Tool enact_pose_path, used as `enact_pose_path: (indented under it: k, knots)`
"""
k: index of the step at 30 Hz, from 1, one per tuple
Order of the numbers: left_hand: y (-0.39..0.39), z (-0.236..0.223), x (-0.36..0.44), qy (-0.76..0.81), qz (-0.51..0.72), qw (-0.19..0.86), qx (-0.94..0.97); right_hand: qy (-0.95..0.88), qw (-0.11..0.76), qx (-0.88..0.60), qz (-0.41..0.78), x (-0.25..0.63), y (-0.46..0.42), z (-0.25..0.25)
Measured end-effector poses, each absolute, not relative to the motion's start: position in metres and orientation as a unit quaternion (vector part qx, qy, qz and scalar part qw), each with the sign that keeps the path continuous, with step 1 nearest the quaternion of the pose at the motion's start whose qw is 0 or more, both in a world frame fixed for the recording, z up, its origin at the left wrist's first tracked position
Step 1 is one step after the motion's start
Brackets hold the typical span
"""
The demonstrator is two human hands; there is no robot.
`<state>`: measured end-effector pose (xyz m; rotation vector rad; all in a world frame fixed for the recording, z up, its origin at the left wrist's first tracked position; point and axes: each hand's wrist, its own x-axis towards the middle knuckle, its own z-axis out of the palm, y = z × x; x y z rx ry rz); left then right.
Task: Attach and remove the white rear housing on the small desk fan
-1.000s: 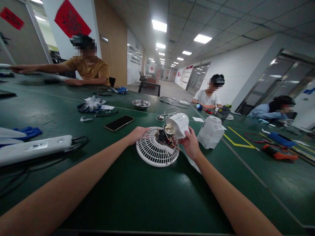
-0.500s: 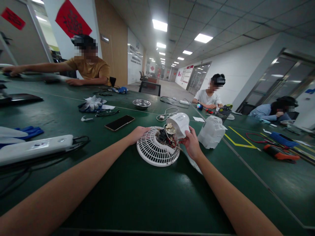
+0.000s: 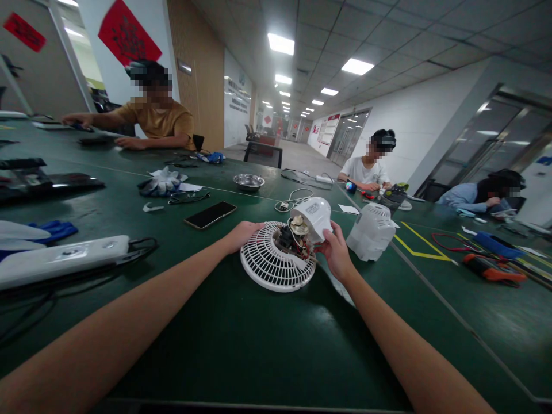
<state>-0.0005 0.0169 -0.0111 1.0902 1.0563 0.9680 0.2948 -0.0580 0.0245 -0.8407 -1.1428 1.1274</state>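
A white round fan grille (image 3: 263, 267) lies on the green table in front of me, with the exposed fan motor (image 3: 295, 238) and its wires on top. My left hand (image 3: 245, 236) is closed on the grille's left rim, its fingertips partly hidden. In my right hand (image 3: 334, 247) is a white plastic motor cover (image 3: 317, 215), pinched at its right lower edge. The cover tilts beside the motor, close against it. A white power cord with a plug (image 3: 283, 206) lies just behind.
To the right stands a translucent white plastic housing (image 3: 371, 233). A phone (image 3: 210, 215), a metal bowl (image 3: 248, 182) and gloves (image 3: 161, 182) lie beyond my left hand. A white power strip (image 3: 64, 259) is at left, an orange multimeter (image 3: 494, 268) at right. Several people sit around the table.
My hands, the grille and the cover keep their places. At the far left, a co-worker's outstretched arm has drawn back, and a black object on the table there has shifted right.
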Motion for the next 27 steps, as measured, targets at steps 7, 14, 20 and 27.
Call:
enact_pose_path:
  k: [7, 14, 20, 27]
  knots:
    - [0.011, -0.006, 0.000, 0.447, 0.414, 0.624, 0.490, -0.527, 0.589, -0.395, 0.468, 0.295, -0.057, 0.020]
    - [0.003, 0.004, 0.004, 0.449, 0.423, 0.625, 0.478, -0.536, 0.599, -0.391, 0.448, 0.295, -0.058, 0.020]
    - [-0.001, 0.007, 0.006, 0.449, 0.429, 0.623, 0.476, -0.564, 0.636, -0.395, 0.348, 0.291, -0.071, 0.033]
    - [0.008, 0.000, 0.000, 0.455, 0.404, 0.618, 0.498, -0.687, 0.550, -0.399, 0.255, 0.281, -0.087, 0.038]
